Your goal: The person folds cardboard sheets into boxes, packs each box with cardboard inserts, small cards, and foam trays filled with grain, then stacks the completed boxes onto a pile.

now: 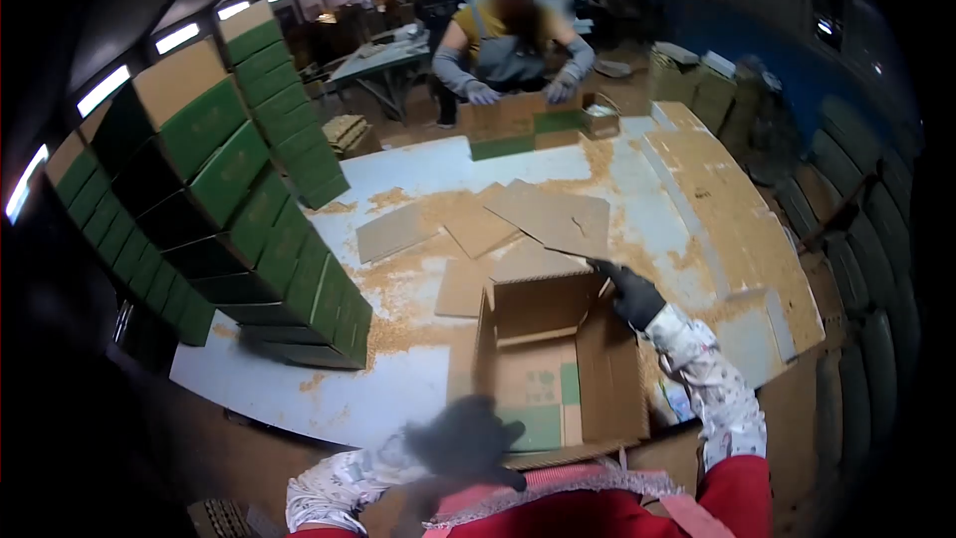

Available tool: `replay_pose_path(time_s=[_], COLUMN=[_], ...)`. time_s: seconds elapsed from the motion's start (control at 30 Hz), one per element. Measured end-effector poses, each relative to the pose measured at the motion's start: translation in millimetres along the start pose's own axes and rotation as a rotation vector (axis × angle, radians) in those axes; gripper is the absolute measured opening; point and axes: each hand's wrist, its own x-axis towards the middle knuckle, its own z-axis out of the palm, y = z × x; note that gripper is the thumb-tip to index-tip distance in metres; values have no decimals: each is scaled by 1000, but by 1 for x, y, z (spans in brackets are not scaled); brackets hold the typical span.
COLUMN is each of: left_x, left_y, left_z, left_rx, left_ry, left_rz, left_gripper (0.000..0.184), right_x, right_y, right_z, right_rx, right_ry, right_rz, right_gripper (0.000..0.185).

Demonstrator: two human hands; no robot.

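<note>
An open cardboard box stands in front of me on the table, with green print and brown board showing on its bottom. My right hand, in a dark glove, is at the box's far right corner. Its fingers are closed on a thin dark stick-like tool that points left over the far wall. My left hand, also dark-gloved and blurred by motion, is by the box's near left corner. Its fingers look apart, with nothing visible in them. Flat cardboard sheets lie beyond the box.
Tall stacks of green and brown boxes line the table's left side. Across the white table, strewn with brown crumbs, a co-worker handles another box. A long brown board lies at the right.
</note>
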Motion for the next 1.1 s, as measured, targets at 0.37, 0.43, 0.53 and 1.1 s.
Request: replay_pose_path(time_s=[0.37,0.43,0.53,1.1], left_x=[77,43,28,18], left_y=[-43,-60,-93,-66], left_z=[113,72,81,253], left_rx=[61,-114,-155,-1354], left_ry=[292,315,503,246], left_rz=[-302,-246,-309,-534], left_gripper=[53,48,62,33], right_x=[-12,-1,3,-61], right_y=[-59,-36,-22,-43], right_z=[73,123,143,79], right_rx=[-322,-93,-245,132], right_ry=[8,264,426,-74], right_rz=[-435,-520,-631,-93], right_gripper=[20,25,34,36])
